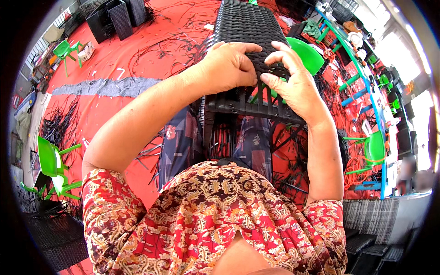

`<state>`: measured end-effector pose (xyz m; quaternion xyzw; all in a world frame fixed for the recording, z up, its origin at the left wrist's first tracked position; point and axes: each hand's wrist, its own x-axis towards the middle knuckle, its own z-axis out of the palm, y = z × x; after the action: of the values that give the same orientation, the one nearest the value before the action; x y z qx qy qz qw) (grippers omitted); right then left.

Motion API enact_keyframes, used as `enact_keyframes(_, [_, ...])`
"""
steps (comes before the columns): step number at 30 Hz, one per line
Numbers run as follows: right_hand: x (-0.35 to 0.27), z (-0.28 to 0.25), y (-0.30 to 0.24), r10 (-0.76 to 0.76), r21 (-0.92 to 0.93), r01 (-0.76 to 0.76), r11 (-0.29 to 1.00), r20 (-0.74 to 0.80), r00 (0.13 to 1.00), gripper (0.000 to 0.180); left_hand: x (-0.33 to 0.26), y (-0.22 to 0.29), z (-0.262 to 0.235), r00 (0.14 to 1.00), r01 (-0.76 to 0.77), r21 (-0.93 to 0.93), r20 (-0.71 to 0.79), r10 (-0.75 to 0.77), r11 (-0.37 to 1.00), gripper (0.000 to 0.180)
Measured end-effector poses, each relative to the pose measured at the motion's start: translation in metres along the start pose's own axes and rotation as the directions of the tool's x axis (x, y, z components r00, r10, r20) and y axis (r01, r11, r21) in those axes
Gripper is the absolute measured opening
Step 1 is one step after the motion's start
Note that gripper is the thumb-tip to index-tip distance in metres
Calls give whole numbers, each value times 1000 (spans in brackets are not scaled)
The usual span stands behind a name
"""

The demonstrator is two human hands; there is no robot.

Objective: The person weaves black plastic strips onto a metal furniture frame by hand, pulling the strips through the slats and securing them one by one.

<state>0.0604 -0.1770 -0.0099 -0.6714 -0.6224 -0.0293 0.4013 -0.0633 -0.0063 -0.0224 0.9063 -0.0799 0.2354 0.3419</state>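
A black woven plastic-rattan piece (247, 23) stands in front of me, its near end a bare frame (250, 107) with upright strips and gaps. My left hand (231, 64) is at the left of the unfinished weave, fingers curled in and the index finger reaching over it. Whatever those fingers pinch is hidden. My right hand (295, 85) arches over the right side of the piece, thumb and fingers apart around the weave. Between the two hands, the dark strips are hard to make out.
Red floor sheeting (114, 59) is strewn with loose black strips (59, 123). Green chairs stand at the left (48, 158) and right (375, 149), with another green chair (306, 55) behind the woven piece. Tall black woven planters (119, 18) are at far left; a blue-green rack (353, 59) runs along the right.
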Motion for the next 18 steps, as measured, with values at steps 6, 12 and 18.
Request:
enact_keyframes(6, [11,5,-2,-62,22,59,998,134,989,23,-14,0,-18,993,106,-633,21,-119,767,13])
enact_keyframes(12, [18,4,-3,190,348,-301,888,319,928,23,-35,-1,-21,985,-2,265,-165,47,964,8])
enact_keyframes(18, [27,5,-11,61,244,-169,955,397,916,23,-42,11,-23,967,-20,530,-206,151,848,9])
